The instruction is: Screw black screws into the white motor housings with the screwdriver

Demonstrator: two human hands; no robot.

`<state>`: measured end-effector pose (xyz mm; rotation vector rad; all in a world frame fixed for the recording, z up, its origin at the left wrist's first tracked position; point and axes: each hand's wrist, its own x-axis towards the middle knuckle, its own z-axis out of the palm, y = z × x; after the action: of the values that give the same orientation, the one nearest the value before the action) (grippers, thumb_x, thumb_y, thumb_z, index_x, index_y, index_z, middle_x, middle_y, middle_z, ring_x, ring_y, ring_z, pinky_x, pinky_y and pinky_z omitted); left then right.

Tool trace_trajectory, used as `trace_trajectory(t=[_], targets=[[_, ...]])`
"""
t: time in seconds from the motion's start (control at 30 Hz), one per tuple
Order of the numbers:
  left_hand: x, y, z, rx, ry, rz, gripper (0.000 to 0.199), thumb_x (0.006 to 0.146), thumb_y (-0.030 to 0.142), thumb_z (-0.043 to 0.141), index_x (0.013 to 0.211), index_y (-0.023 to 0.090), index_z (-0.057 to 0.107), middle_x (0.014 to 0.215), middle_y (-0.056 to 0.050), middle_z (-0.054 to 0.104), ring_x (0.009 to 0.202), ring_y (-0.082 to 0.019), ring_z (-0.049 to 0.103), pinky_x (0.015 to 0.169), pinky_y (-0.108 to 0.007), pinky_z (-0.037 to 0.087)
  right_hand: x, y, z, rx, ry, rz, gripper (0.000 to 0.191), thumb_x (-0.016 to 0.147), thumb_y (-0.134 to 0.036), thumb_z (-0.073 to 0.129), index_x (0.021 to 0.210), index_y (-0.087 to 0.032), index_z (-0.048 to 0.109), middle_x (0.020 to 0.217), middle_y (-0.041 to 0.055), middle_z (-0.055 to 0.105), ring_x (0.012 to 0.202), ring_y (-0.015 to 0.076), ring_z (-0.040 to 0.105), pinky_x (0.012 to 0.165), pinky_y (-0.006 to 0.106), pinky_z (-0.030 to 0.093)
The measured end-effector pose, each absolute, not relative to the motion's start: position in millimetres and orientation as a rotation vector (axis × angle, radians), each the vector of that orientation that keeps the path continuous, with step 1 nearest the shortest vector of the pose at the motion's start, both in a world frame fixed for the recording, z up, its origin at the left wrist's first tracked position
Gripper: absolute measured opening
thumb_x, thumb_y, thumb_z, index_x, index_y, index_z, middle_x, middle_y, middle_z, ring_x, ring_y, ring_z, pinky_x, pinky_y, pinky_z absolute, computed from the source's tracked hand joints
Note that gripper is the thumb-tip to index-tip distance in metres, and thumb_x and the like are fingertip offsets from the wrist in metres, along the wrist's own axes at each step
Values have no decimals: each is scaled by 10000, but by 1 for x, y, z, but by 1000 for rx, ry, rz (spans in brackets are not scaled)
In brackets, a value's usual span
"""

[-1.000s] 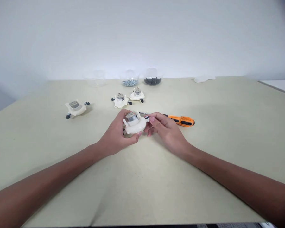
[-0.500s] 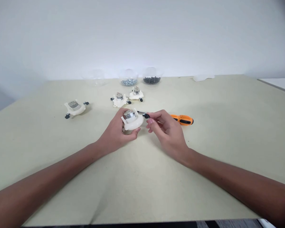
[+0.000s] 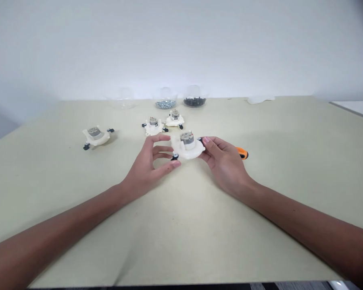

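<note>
A white plastic motor mount (image 3: 193, 153) with a silver motor (image 3: 186, 138) standing in it is held between my hands, above the table. My left hand (image 3: 148, 163) curves around its left side, thumb against a black corner piece (image 3: 175, 157) with a screw head in it. At the opposite corner, the thumb and fingers of my right hand (image 3: 225, 161) pinch the mount by another black piece (image 3: 200, 139). Behind the right hand lies an orange and black screwdriver (image 3: 241, 152), only its handle end showing.
Beyond my hands sit two similar motor mounts (image 3: 153, 127), (image 3: 175, 119), and a third mount (image 3: 97, 137) lies to the left. Along the back stand a clear bowl of screws (image 3: 165, 104), a bowl of black pieces (image 3: 195, 101) and another clear bowl (image 3: 122, 102).
The motor mount has shifted right and turned, bringing a black corner piece into view beside my left thumb. My right hand has moved slightly right, covering more of the screwdriver.
</note>
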<state>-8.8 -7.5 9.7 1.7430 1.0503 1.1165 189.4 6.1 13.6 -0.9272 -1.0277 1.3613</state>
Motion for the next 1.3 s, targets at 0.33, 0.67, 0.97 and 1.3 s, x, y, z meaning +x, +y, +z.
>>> trace_trajectory(t=[0.33,0.67,0.97,1.3], targets=[[-16,9,9,1481,1297,1150,274,913,408,533,798,164,585,771,-20,639,736,-140,616,750,-284,494,187,-8,19,-905,-1236,1348,221,836,-376,653,848,-158,619,743,26,646,705,136,650,735,309,554],[-5,-32,13,1891,1081,1051,207,932,394,515,846,205,520,794,-10,619,727,-134,590,642,-250,462,191,6,10,-995,-1066,1332,208,838,-357,646,814,-151,621,797,29,630,724,114,599,772,309,545],[-12,-9,13,1716,1314,1190,206,920,376,541,828,191,538,740,0,637,720,-132,608,695,-259,456,199,0,25,-997,-1281,1238,231,873,-367,613,780,-157,589,600,-17,544,548,59,459,516,208,373],[-20,9,13,1667,1389,1278,178,913,341,543,821,188,558,707,12,632,711,-128,604,700,-256,448,189,-18,24,-1044,-1358,1331,213,848,-370,644,886,-166,597,713,15,666,637,99,610,634,240,497]])
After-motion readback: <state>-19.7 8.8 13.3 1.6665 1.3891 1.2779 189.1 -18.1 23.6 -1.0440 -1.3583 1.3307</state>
